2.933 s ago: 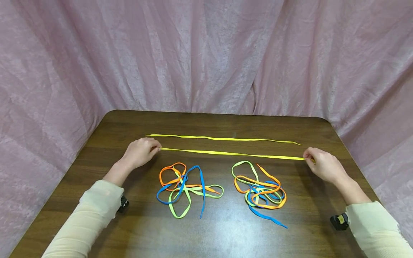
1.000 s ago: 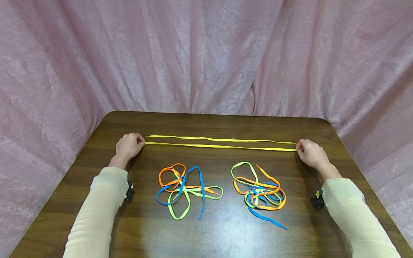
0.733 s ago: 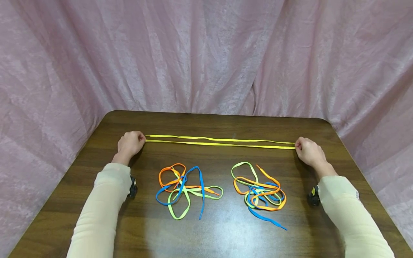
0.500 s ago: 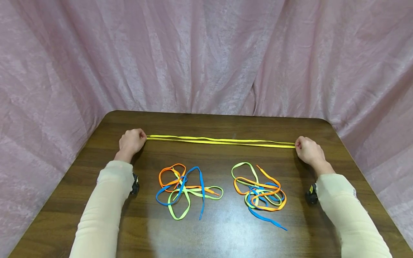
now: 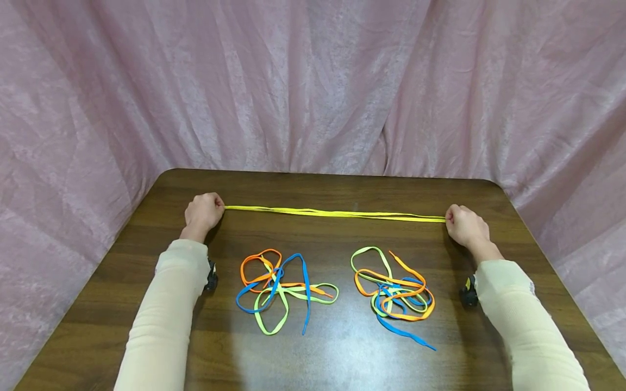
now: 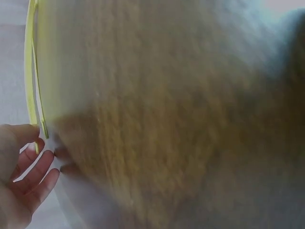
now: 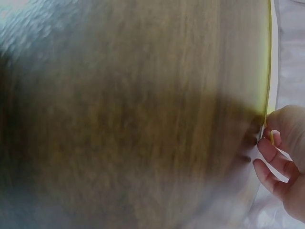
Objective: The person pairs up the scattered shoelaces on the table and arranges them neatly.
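A flat yellow shoelace (image 5: 415, 219) is stretched straight across the far part of the table, one end in each hand. My left hand (image 5: 203, 210) pinches its left end between thumb and forefinger, and the tip pokes out below them in the left wrist view. At the other end my right hand (image 5: 467, 225) pinches the lace; a short bit of yellow shows past the fingertips in the right wrist view. A second yellow shoelace (image 6: 39, 90) lies close alongside, its end free beside my left fingertips. In the head view the two laces partly overlap.
Nearer me lie two loose tangles of orange, blue and light green shoelaces, a left tangle (image 5: 279, 282) and a right tangle (image 5: 396, 290). The brown wooden table (image 5: 313, 358) has rounded far corners. Pink curtains (image 5: 313, 87) hang behind and beside it.
Both hands have moved away from me, carrying the held yellow shoelace from in front of the lying one up against it. The left hand shifted left, then slightly right. The tangles stayed put.
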`<state>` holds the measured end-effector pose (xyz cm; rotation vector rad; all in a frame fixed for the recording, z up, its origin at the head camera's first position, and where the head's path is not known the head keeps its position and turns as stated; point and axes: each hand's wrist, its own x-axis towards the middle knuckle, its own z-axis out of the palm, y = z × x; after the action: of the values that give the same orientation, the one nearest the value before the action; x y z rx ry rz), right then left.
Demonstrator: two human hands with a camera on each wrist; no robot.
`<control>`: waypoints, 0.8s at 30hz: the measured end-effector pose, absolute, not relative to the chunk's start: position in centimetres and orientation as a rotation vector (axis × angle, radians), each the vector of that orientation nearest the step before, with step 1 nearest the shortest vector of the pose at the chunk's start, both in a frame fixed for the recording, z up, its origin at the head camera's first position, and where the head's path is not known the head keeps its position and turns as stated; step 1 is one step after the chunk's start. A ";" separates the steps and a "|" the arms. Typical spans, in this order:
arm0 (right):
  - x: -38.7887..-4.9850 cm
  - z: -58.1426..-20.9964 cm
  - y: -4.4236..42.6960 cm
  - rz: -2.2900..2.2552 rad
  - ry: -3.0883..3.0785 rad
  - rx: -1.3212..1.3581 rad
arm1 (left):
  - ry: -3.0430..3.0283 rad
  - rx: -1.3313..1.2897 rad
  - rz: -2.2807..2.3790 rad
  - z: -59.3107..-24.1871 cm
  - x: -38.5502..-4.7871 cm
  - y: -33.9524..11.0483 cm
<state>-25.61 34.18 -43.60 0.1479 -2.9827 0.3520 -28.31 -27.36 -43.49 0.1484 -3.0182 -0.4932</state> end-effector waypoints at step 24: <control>-25.7 -43.9 33.9 0.319 -2.953 0.149 | -2.998 0.121 -0.458 -43.9 -29.0 -26.6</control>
<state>-25.65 33.88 -43.86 0.1493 -2.9529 0.3190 -29.00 -26.57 -43.93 0.1206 -2.9976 -0.4582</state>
